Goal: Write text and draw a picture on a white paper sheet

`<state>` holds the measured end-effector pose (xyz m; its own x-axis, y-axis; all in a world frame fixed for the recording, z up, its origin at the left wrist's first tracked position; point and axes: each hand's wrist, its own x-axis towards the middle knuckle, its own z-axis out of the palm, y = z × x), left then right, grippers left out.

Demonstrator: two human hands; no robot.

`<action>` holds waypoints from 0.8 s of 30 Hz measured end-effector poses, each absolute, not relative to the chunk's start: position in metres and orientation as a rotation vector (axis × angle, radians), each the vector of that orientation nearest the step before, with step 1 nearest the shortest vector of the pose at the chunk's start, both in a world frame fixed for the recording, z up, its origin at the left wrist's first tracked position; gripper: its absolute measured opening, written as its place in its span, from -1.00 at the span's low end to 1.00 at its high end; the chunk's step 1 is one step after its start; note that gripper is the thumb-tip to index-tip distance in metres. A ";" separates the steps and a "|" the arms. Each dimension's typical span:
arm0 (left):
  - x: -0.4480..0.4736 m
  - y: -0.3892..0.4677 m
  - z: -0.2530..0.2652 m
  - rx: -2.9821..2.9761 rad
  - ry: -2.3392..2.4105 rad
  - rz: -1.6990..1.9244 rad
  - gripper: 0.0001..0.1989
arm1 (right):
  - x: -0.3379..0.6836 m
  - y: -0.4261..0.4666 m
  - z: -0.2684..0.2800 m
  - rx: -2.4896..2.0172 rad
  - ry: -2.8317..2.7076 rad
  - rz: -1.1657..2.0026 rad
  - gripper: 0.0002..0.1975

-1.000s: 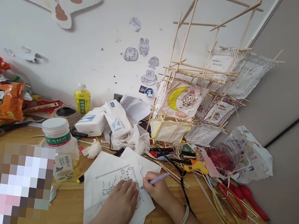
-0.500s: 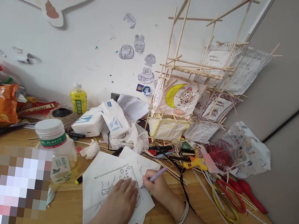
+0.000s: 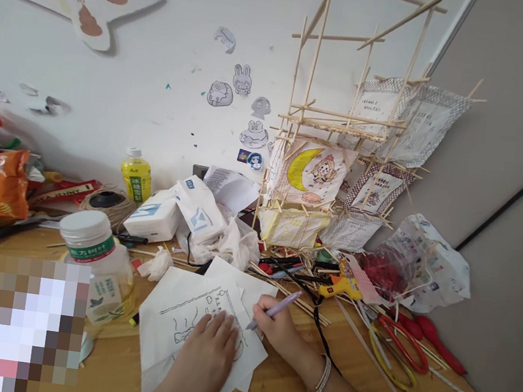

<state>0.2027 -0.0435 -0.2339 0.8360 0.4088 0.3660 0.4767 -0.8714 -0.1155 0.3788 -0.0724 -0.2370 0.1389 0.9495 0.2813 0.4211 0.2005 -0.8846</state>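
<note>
My left hand point(image 3: 211, 350) lies flat on a white sheet of paper point(image 3: 163, 318), fingers stretched out, covering part of its drawing. Black lines, a double border and some written characters show on the sheet. A light purple pen point(image 3: 278, 309) is pinched in my right hand point(image 3: 280, 330), its tip low over the right side of the paper. Whether the tip touches the paper I cannot tell. More white paper point(image 3: 254, 284) lies beneath and behind the drawn sheet. A bracelet point(image 3: 323, 378) circles my right wrist.
Left of the paper stands a clear bottle point(image 3: 107, 291) with a white cap. Behind are tissue packs point(image 3: 199, 208) and a yellow drink bottle point(image 3: 136, 176). A wooden stick frame point(image 3: 347, 130) with drawn panels rises behind. On the right lie a yellow glue gun point(image 3: 340, 288) and scissors point(image 3: 402, 353).
The pen in my right hand has tilted lower and its top has moved right. My left hand stays flat on the paper. The whole view has shifted slightly.
</note>
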 end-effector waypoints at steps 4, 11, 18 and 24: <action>0.203 -0.040 -0.235 -2.813 -0.676 -0.524 -0.79 | 0.379 -0.072 -0.239 -1.388 -1.519 0.634 -0.71; 0.204 -0.041 -0.238 -2.831 -0.550 -0.542 -0.80 | 0.380 -0.068 -0.245 -1.422 -1.595 0.535 -0.70; 0.203 -0.043 -0.232 -2.867 -0.578 -0.471 -0.81 | 0.380 -0.069 -0.244 -1.421 -1.632 0.522 -0.69; 0.204 -0.043 -0.233 -2.875 -0.603 -0.456 -0.80 | 0.380 -0.070 -0.245 -1.431 -1.591 0.583 -0.70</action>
<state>0.2039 -0.0432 -0.2326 0.8717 0.3635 0.3285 0.4151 -0.9042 -0.1008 0.3798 -0.0696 -0.2446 0.0643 0.9515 0.3007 0.5324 0.2222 -0.8168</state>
